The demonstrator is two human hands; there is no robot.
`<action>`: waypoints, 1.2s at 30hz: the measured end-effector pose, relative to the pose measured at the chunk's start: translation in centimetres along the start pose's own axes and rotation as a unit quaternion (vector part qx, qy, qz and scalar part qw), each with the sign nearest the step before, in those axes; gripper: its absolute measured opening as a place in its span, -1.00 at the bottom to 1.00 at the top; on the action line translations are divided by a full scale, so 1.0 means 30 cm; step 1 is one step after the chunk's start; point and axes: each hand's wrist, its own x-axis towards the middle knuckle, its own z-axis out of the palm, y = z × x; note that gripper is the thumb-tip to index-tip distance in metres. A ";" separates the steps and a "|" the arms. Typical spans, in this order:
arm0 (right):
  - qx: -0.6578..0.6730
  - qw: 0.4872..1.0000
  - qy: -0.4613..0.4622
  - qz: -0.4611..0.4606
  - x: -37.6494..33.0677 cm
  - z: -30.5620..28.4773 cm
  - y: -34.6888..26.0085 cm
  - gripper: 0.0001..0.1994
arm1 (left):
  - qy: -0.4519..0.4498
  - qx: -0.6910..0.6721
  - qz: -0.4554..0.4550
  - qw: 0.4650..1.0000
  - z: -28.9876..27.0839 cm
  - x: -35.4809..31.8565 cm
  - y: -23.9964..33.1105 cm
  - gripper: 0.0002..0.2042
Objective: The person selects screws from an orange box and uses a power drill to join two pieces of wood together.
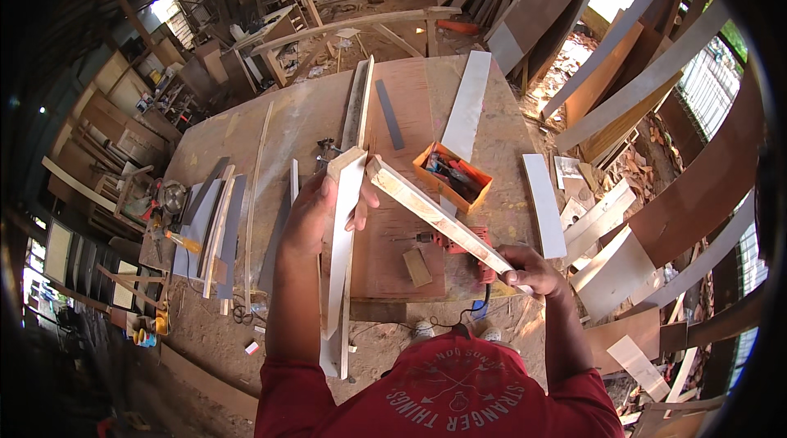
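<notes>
My left hand (310, 213) grips a white-faced wooden strip (346, 207), its fingers wrapped round it and its far end raised above the worktable (217, 139). My right hand (534, 271) is closed on the near end of a second wooden strip (434, 213), which slants away to the left with its bare wood edge up. The far ends of the two strips come close together; I cannot tell whether they touch. Beneath them a long narrow strip (357, 106) runs along the table. A red power drill (469, 241) lies under the right-hand strip, beside a small wood block (417, 267).
An orange box (485, 195) of tools stands right of centre. White boards (543, 204) lie at the table's right. A circular saw (170, 196) and stacked strips sit on the left. Large sheets (656, 86) lean along the right side. A cord (459, 323) hangs off the near edge.
</notes>
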 end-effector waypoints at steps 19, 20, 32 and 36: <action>-0.185 0.933 0.267 -0.154 0.038 -0.021 0.157 -0.58 | 0.133 0.277 0.012 0.952 0.157 0.052 0.071 -0.49; -0.219 0.925 0.250 -0.184 0.055 -0.002 0.132 -0.50 | 0.128 0.276 0.011 0.953 0.148 0.048 0.073 -0.49; -0.369 0.852 0.288 -0.236 0.104 0.082 0.146 -0.25 | -0.032 0.152 -0.011 0.988 0.012 0.010 0.003 -0.35; -0.380 0.843 0.271 -0.269 0.113 0.084 0.163 -0.27 | -0.047 0.213 -0.029 0.975 0.001 -0.012 0.006 -0.33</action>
